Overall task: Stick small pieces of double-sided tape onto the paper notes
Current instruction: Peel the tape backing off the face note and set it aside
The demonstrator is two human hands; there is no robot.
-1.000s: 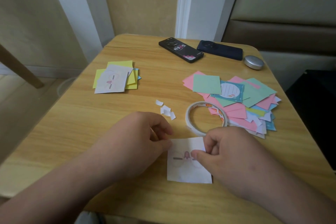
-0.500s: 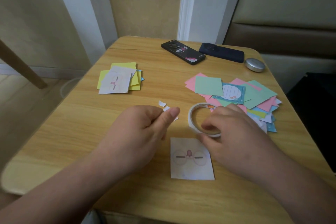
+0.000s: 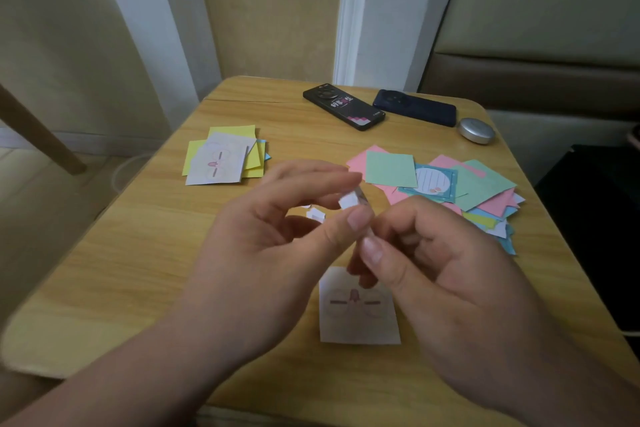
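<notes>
The left hand [image 3: 277, 239] is pinching a tape piece [image 3: 347, 201] between thumb and forefinger, with the other fingers loosely extended. The right hand [image 3: 436, 274], fingers curled, is pinching the same tape piece at its near end. Both hands are hovering above the white note [image 3: 360, 319], which is lying near the front edge of the table [image 3: 138, 253].
</notes>
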